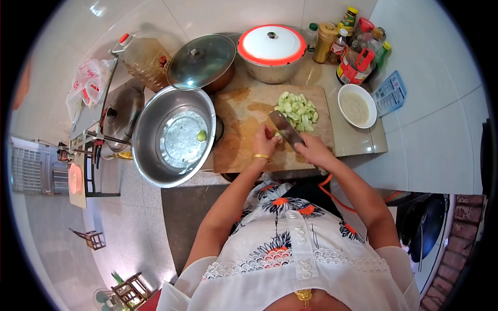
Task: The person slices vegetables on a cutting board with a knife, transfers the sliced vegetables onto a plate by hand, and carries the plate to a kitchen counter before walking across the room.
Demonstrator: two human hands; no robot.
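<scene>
My right hand (314, 150) is closed round the handle of a cleaver (286, 127), its wide blade slanting over the wooden cutting board (233, 150). Left of the blade, my left hand (264, 141) has its fingers bent and pressed round a small pale green vegetable piece (278, 137), mostly hidden by them. Beyond the cleaver lies a heap of sliced pale green vegetable (298, 110) at the board's far right. One small green piece (201, 135) sits in the large metal basin (142, 150) to the left of the board.
Behind the board stand a glass-lidded pot (202, 59) and a white enamel pot with a red-rimmed lid (272, 46). Several bottles and a sauce jug (355, 67) crowd the back right corner. A white bowl (345, 93) with cloudy contents is right of the board. An oil jug (142, 62) stands back left.
</scene>
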